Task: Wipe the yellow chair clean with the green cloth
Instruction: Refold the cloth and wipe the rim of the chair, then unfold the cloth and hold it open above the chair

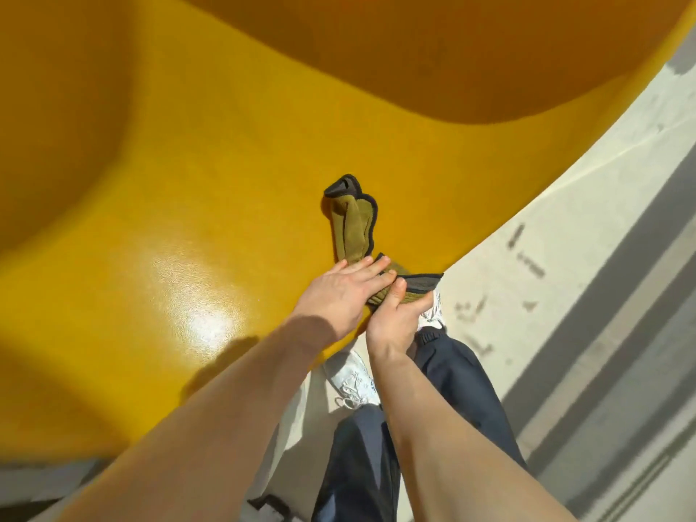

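The cloth (354,227) lies bunched on the chair (188,205) seat, near its right edge. The left hand (339,295) presses flat on it, fingers released; the right hand (395,314) pinches its near corner. It seems to be getting arranged; next, spread it and sweep across the seat.

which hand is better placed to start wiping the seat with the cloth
Probably the left hand: it lies flat on the green cloth, over the yellow chair. The right hand only pinches the cloth's corner at the seat edge.
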Motion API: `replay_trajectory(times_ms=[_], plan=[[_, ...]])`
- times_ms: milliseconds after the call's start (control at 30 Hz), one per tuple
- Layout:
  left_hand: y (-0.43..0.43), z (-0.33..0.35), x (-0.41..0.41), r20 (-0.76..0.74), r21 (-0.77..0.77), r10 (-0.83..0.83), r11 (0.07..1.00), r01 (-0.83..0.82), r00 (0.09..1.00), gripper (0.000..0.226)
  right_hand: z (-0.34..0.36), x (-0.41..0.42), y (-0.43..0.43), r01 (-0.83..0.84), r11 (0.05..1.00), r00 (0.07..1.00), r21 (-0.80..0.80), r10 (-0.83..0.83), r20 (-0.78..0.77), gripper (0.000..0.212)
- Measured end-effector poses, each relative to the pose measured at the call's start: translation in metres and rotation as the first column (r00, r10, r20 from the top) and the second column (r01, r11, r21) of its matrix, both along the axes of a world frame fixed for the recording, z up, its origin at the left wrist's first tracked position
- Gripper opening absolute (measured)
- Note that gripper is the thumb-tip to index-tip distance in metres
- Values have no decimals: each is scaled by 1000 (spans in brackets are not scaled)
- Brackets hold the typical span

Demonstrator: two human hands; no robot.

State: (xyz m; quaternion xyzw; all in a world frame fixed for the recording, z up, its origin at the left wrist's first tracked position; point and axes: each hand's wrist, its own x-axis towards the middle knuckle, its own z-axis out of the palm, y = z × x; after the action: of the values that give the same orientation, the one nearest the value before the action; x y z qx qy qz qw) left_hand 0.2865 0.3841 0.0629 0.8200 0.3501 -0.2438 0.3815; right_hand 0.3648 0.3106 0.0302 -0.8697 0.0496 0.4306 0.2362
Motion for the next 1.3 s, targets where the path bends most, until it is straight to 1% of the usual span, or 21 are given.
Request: replay_trajectory(times_ms=[100,200,267,333,367,433,500,567,600,667,733,833,900,967,1000,1067,1133,1200,1233,1267,1300], plan=[[-19,15,-46,-113,-58,14,998,-21,993,68,14,-49,-18,44,994,988,-103,-58,-144,66],[-38,38,-98,-232,-69,51,995,-69,971,54,41,-108,-38,22,982,944,-185,-82,-319,62],[-52,56,-134,-302,-38,79,995,-95,950,37,62,-149,-49,-31,973,889,-229,-78,-451,66],[-67,79,-171,-350,15,132,991,-135,927,29,77,-181,-60,-126,962,777,-241,-55,-627,78],[-75,92,-188,-321,90,179,983,-158,930,24,91,-192,-61,-167,957,697,-237,-55,-715,73],[-87,123,-216,-243,252,266,946,-204,933,11,132,-201,-51,-286,944,579,-163,35,-814,42],[-94,153,-234,-286,318,325,920,-230,901,17,163,-204,-37,-411,910,513,-60,177,-840,27],[-98,183,-243,-310,352,417,885,-304,855,28,186,-200,-22,-528,848,507,35,348,-789,30],[-98,199,-245,-293,371,473,857,-357,831,32,198,-197,-13,-612,784,480,101,471,-740,34],[-101,228,-243,-239,412,587,783,-467,774,42,224,-185,6,-763,607,374,223,695,-614,38],[-102,256,-232,-173,352,708,693,-629,684,58,258,-170,25,-814,494,296,304,805,-514,36],[-99,296,-208,-122,179,862,507,-843,493,72,298,-149,49,-843,375,211,386,890,-405,35],[-90,322,-196,-76,62,942,333,-941,328,63,325,-136,64,-843,294,151,451,933,-326,42],[-80,350,-186,-15,-127,995,99,-987,102,48,357,-121,75,-829,227,108,511,962,-253,32],[-75,362,-182,29,-191,999,38,-981,33,38,371,-113,80,-822,206,107,530,971,-212,29],[-68,382,-176,120,-217,991,-27,-976,-54,20,402,-96,88,-805,197,137,560,979,-149,29],[-64,409,-172,208,-229,969,-84,-970,-133,14,432,-81,97,-801,149,120,580,989,-88,30],[-58,439,-167,318,-231,939,-59,-971,-132,14,456,-67,107,-821,59,62,568,998,-15,25],[-55,455,-164,375,-227,921,-24,-974,-110,13,468,-60,110,-847,7,26,531,999,29,29],[-50,471,-160,430,-219,899,15,-976,-83,13,480,-53,113,-882,-29,1,470,998,62,39],[-46,488,-157,477,-213,877,50,-976,-59,13,490,-47,116,-909,-61,-32,411,997,76,59]])
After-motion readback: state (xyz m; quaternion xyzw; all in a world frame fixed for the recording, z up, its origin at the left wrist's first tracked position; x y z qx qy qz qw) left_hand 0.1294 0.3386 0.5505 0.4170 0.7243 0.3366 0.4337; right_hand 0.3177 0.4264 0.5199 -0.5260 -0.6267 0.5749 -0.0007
